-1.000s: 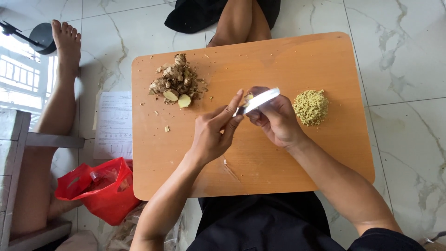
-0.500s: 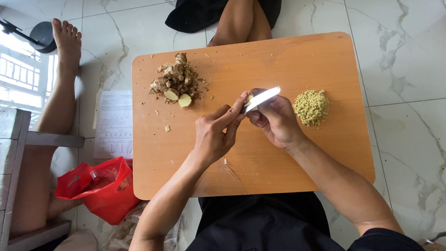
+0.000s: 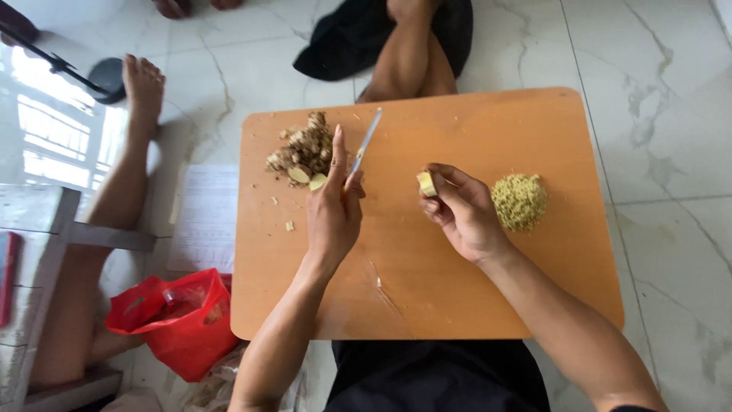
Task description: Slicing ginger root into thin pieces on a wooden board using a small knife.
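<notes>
A pale marble floor (image 3: 656,114) carries a low orange wooden surface (image 3: 473,305), with a red plastic bag (image 3: 179,320) at its near-left corner and another person's bare foot (image 3: 143,88) resting beyond. On the surface, a heap of unpeeled ginger root (image 3: 305,145) lies at the far left and a mound of finely minced ginger (image 3: 519,201) at the right. The left hand (image 3: 333,214) grips a small knife (image 3: 366,143) by its handle, the blade pointing away across the surface, just beside the root heap. The right hand (image 3: 461,214) pinches a small cut ginger piece (image 3: 425,183) between thumb and fingers, held just above the surface and near the minced mound. The piece looks small enough that fingertips would sit close to the edge in any cut, so a slip could nick them; it could also drop from the pinch.
</notes>
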